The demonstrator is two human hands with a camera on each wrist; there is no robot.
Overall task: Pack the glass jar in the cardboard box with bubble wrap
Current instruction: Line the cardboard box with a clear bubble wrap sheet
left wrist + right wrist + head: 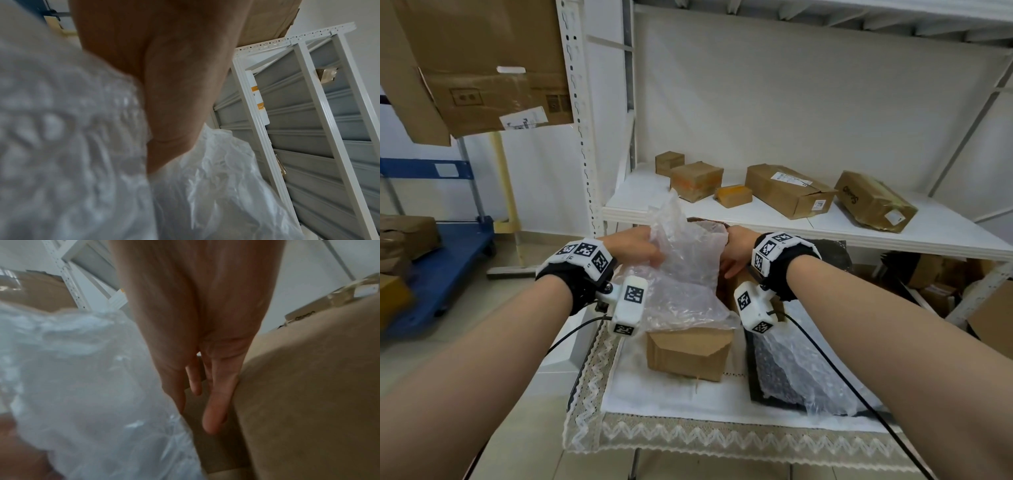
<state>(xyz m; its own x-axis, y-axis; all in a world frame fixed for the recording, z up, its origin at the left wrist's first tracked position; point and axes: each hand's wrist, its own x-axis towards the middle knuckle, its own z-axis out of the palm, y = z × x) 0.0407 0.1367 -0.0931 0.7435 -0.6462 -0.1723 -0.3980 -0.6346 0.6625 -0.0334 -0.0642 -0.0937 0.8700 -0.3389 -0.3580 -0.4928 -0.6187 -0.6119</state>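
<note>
An open cardboard box (pixel 688 353) stands on the small table, and a big crumpled bundle of bubble wrap (pixel 681 260) sticks up out of it. My left hand (pixel 637 248) grips the wrap's left side, thumb on the front; the left wrist view shows that hand (pixel 174 97) against the wrap (pixel 216 186). At the bundle's right side my right hand (pixel 736 253) reaches down. Its straight fingers (pixel 216 402) slide between the wrap (pixel 82 369) and a cardboard flap (pixel 308 386). The glass jar is not visible in any view.
A white cloth with lace trim (pixel 688 404) covers the table. To the box's right a black tray (pixel 753 377) holds another bubble wrap sheet (pixel 801 370). Behind, a white shelf (pixel 825 219) carries several cardboard boxes. A blue cart (pixel 438 270) stands at the left.
</note>
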